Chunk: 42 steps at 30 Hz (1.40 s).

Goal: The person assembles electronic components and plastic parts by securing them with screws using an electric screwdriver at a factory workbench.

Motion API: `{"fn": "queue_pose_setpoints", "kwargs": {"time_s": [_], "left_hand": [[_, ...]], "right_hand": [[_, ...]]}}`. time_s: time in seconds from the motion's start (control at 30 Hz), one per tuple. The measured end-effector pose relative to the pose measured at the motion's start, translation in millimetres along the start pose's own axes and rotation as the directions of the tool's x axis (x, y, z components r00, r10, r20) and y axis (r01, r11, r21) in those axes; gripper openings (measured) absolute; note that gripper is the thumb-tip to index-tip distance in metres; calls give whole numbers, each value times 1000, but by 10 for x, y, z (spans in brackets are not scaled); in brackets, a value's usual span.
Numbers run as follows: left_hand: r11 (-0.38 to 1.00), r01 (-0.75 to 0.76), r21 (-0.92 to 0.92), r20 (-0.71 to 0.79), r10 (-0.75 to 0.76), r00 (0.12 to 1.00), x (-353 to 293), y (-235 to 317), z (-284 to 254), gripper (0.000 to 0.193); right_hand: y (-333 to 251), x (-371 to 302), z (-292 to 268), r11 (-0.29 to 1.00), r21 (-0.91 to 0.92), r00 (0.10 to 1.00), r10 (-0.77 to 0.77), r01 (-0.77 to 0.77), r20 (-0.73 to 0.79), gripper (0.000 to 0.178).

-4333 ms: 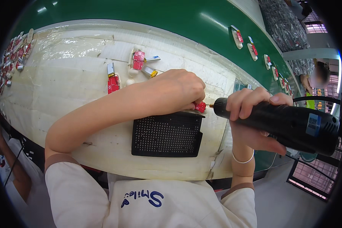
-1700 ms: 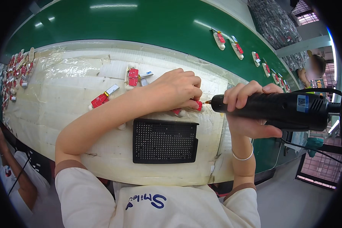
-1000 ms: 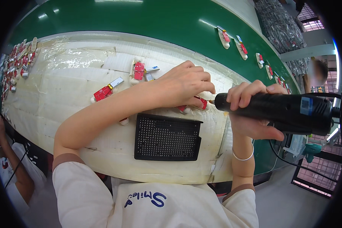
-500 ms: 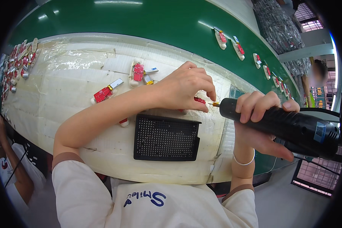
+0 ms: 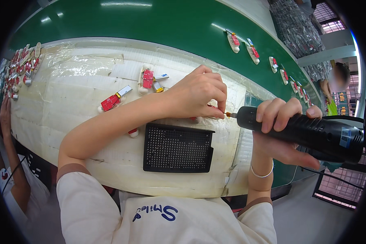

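A black electric screwdriver (image 5: 301,131) lies nearly level in my right hand (image 5: 282,118), fingers wrapped over its body and thumb below. Its bit (image 5: 230,115) points left, its tip at the fingertips of my left hand (image 5: 205,91). That hand is closed in a pinch, thumb and forefinger together; whatever they hold is hidden. Just left of my left wrist, a red circuit board (image 5: 148,78) rests in a pale shell with a silver-and-yellow part beside it. Another red board (image 5: 109,102) with a silver piece lies beyond my left forearm.
In front of me sits a black tray (image 5: 177,148) holding rows of small shiny pieces. Several similar assemblies (image 5: 253,53) stand on the green surface (image 5: 171,24). A pile of assemblies (image 5: 22,67) lies far left, where another person's hand (image 5: 5,116) touches the table edge.
My left thumb and forefinger have closed together, covering the red part seen between them before. The screwdriver has shifted slightly right. At far left the other person's hand has moved up to the pile.
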<state>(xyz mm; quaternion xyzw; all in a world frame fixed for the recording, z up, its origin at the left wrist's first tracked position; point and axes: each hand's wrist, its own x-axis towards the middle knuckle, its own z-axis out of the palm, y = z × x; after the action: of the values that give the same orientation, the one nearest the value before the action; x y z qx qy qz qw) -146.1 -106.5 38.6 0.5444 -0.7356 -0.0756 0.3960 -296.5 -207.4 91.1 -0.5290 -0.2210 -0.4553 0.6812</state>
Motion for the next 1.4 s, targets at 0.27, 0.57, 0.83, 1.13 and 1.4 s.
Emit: {"fn": "queue_pose_setpoints", "kwargs": {"time_s": [0.27,0.57,0.83,1.13,1.4], "left_hand": [[999,25,39,56,-27,998,-7,15,-26,17],[979,164,117,301,-193,934,-69,90,-66,14],[976,177,127,332,-210,920,-70,122,-79,15],[972,188,138,319,-224,921,-41,137,-31,14],[958,190,215,247,-241,939,-45,114,42,8]], "right_hand": [[58,-17,-27,1000,-1,999,28,-28,18,93],[217,-115,-59,998,13,992,58,-60,116,94],[248,-147,-61,995,19,982,96,-101,164,91],[261,-172,-26,994,-15,979,110,-109,170,87],[258,-157,23,980,-132,972,171,-150,163,83]]}}
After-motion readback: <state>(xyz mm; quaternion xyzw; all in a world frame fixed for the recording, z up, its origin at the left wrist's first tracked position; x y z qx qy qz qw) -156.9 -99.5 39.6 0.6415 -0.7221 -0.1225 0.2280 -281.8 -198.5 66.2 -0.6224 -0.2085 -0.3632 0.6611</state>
